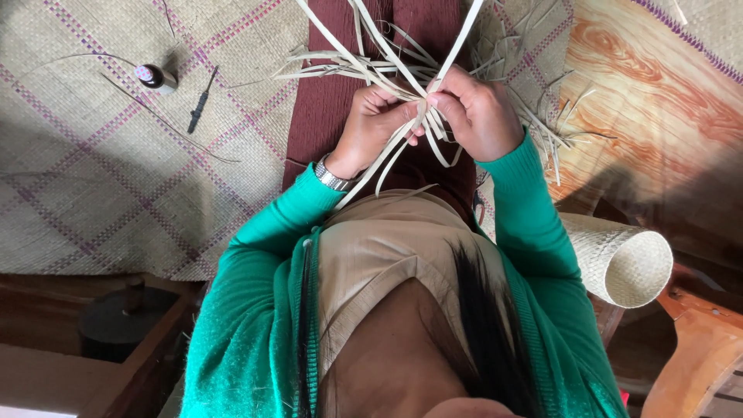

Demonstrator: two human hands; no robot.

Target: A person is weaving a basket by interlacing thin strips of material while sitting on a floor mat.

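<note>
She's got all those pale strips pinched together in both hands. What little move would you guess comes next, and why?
Probably folding one loose strip across the crossing. Both hands, left hand and right hand, pinch the pale strips where they meet, holding that point firm, while the free ends fan out unwoven above and hang below. That is only a guess.

A woven mat (pixel 116 178) with purple crossing lines covers the floor on the left. On it, at the far left, lies a small dark bottle (pixel 156 77) on its side, with a thin dark tool (pixel 201 101) just to its right, apart from it. A rolled mat (pixel 627 263) lies on the right, its open end facing near. Wood-grain flooring (pixel 642 93) shows at the far right, and a round dark object (pixel 124 321) sits at the near left
</note>
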